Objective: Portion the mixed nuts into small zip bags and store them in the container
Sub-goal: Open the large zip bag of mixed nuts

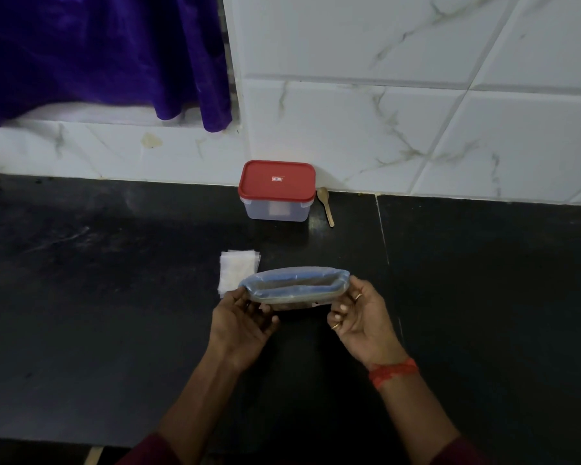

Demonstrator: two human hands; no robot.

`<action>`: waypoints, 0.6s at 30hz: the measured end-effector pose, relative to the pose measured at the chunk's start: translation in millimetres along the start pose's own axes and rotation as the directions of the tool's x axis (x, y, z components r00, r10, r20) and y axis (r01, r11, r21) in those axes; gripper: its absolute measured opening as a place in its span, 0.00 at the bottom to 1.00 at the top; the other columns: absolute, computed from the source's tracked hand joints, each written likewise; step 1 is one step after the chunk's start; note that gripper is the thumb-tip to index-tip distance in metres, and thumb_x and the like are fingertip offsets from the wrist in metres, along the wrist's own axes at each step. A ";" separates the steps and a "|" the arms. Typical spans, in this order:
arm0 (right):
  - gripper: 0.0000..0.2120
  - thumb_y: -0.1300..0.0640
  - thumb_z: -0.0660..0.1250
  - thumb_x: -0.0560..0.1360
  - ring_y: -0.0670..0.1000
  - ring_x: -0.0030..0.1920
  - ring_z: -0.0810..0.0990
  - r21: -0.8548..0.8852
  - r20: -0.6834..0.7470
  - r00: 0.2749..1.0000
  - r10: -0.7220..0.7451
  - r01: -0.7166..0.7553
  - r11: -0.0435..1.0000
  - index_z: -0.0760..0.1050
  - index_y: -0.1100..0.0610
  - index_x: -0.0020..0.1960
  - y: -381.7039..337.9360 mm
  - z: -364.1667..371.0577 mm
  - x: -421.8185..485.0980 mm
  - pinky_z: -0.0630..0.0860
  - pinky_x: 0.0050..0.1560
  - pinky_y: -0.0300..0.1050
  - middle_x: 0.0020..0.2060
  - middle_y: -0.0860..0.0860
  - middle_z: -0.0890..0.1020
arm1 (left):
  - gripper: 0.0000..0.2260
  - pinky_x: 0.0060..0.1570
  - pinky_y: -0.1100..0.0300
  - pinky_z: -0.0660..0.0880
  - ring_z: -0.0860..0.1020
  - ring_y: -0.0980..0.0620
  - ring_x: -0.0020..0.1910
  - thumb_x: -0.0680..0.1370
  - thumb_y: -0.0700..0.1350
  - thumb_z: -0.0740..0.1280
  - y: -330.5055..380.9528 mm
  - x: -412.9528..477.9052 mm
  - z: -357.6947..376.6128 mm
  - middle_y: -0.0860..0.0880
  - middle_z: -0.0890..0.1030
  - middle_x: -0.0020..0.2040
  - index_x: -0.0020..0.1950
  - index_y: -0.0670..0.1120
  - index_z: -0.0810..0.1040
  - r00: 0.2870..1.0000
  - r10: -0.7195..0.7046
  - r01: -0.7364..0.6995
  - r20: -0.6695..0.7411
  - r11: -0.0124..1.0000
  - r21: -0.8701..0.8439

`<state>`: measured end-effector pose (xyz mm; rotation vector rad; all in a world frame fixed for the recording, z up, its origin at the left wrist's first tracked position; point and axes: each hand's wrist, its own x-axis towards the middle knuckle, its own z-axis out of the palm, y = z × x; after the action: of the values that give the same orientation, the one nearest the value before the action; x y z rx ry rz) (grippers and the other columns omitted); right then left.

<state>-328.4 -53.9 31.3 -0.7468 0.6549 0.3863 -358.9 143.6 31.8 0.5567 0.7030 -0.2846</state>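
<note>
Just below frame centre the nut bag (294,285) gapes open, each end pinched in curled fingers of the left hand (240,318) and right hand (359,317). The small zip bags (237,268) lie just upper left; the red-lidded container (277,193) and spoon (326,204) sit above, mid-frame.

One container (275,200), one spoon (326,205), one large bag (294,285), one small-bag stack (237,270).

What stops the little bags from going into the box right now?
The red lid sits on the container, so it must come off first. Nothing else stands between the small zip bags and it.
</note>
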 end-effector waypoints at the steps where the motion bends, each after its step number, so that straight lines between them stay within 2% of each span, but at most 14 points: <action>1: 0.13 0.53 0.64 0.79 0.44 0.25 0.66 -0.048 -0.033 0.999 -0.004 0.002 0.999 0.79 0.55 0.37 -2.2 0.0 -0.2 0.62 0.31 0.39 0.26 0.48 0.73 | 0.20 0.42 0.54 0.73 0.74 0.52 0.37 0.79 0.51 0.62 2.1 1.0 -1.3 0.46 0.78 0.42 0.66 0.42 0.77 1.000 0.014 -0.013 -0.012 0.998 0.066; 5: 0.09 0.52 0.66 0.80 0.44 0.27 0.66 -0.126 -0.123 0.992 0.018 -0.033 0.992 0.80 0.57 0.48 -5.7 -9.2 6.2 0.63 0.29 0.38 0.28 0.48 0.73 | 0.20 0.41 0.55 0.73 0.74 0.52 0.36 0.80 0.55 0.63 8.4 4.1 -4.0 0.46 0.79 0.42 0.63 0.42 0.79 0.996 0.031 -0.004 -0.087 0.955 0.295; 7: 0.08 0.54 0.65 0.80 0.44 0.27 0.66 -0.068 -0.099 0.994 0.049 -0.056 0.996 0.79 0.57 0.46 -6.9 -13.3 8.2 0.63 0.27 0.38 0.29 0.48 0.72 | 0.19 0.41 0.56 0.73 0.73 0.52 0.37 0.80 0.54 0.64 9.7 4.6 -4.5 0.45 0.79 0.43 0.64 0.42 0.79 0.995 0.013 0.015 -0.095 0.957 0.289; 10: 0.10 0.55 0.61 0.80 0.44 0.27 0.64 0.027 -0.019 0.995 0.093 -0.093 0.995 0.77 0.59 0.44 -7.0 -12.8 8.6 0.61 0.29 0.38 0.28 0.49 0.69 | 0.19 0.43 0.55 0.73 0.76 0.49 0.42 0.80 0.54 0.63 9.3 2.5 -1.4 0.43 0.79 0.47 0.63 0.42 0.77 0.998 -0.046 0.052 -0.041 0.983 0.174; 12: 0.12 0.51 0.62 0.80 0.45 0.28 0.64 -0.019 -0.010 0.996 0.092 -0.092 0.996 0.77 0.58 0.44 -6.5 -11.4 7.6 0.60 0.31 0.39 0.28 0.49 0.69 | 0.19 0.46 0.53 0.73 0.77 0.45 0.48 0.78 0.56 0.65 8.1 0.4 1.2 0.42 0.79 0.53 0.61 0.44 0.78 0.998 -0.041 0.049 -0.039 0.967 0.249; 13: 0.13 0.49 0.64 0.79 0.45 0.28 0.65 -0.091 -0.020 0.996 0.082 -0.083 0.992 0.78 0.58 0.44 -7.7 -10.7 6.0 0.61 0.32 0.40 0.29 0.49 0.69 | 0.20 0.49 0.52 0.74 0.77 0.43 0.51 0.76 0.57 0.68 8.0 0.0 0.9 0.42 0.79 0.55 0.60 0.45 0.78 0.998 -0.009 0.030 -0.061 0.934 0.355; 15: 0.14 0.46 0.68 0.77 0.45 0.29 0.67 -0.347 -0.060 0.998 0.025 -0.044 0.937 0.78 0.57 0.44 -11.4 -11.9 3.0 0.63 0.31 0.40 0.29 0.49 0.71 | 0.21 0.50 0.50 0.76 0.78 0.42 0.52 0.72 0.56 0.72 9.6 -2.4 -0.7 0.41 0.78 0.57 0.58 0.46 0.78 0.989 0.099 -0.009 -0.112 0.788 0.615; 16: 0.13 0.46 0.69 0.77 0.45 0.30 0.69 -0.520 -0.077 0.996 -0.034 -0.012 0.854 0.79 0.56 0.47 -13.0 -13.6 1.5 0.66 0.31 0.40 0.31 0.49 0.73 | 0.20 0.48 0.51 0.78 0.80 0.43 0.51 0.72 0.55 0.74 11.3 -2.6 -3.1 0.42 0.79 0.57 0.58 0.46 0.77 0.980 0.163 -0.029 -0.118 0.695 0.718; 18: 0.15 0.45 0.71 0.76 0.45 0.35 0.75 -0.801 -0.051 0.980 -0.191 0.074 0.595 0.76 0.53 0.57 -15.1 -19.4 0.3 0.71 0.33 0.39 0.40 0.48 0.78 | 0.21 0.44 0.54 0.81 0.81 0.48 0.49 0.72 0.54 0.75 15.2 -1.8 -8.7 0.45 0.79 0.55 0.59 0.48 0.74 0.953 0.298 -0.107 -0.051 0.489 0.866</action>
<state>-327.9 -78.2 27.9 -1.7018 0.5242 0.4980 -358.4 161.2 33.4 1.6612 0.6405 -0.3521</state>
